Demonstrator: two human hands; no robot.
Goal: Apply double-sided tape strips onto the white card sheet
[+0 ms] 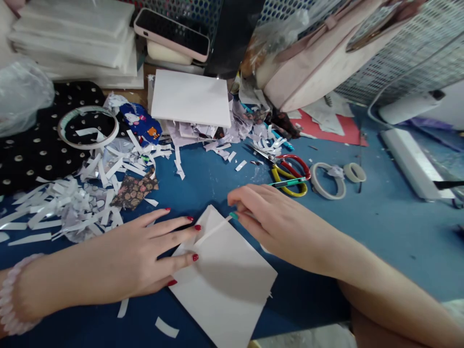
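Observation:
On the blue table lies a white rectangular board (pixel 232 280), turned cornerwise to me. My left hand (pixel 145 251) rests on its left edge, fingers spread and flat. Near the board's far corner, my right hand (pixel 268 222) pinches the end of a narrow white strip (pixel 212 232) between thumb and curled fingers. From there the strip slants down across the board toward my left fingertips. Whether it is paper or tape backing I cannot tell. Scissors (pixel 290 174) with red and yellow handles lie beyond my right hand, a green-edged tool (pixel 288 182) across them.
Paper strips (pixel 68 203) are heaped at left, beside a large tape roll (pixel 89 126). Another white board (pixel 190 96) sits on scraps below a phone (pixel 172 34). Two tape rolls (pixel 328 181) lie right of the scissors. A pink bag (pixel 319 53) and white board stack (pixel 76 38) stand behind.

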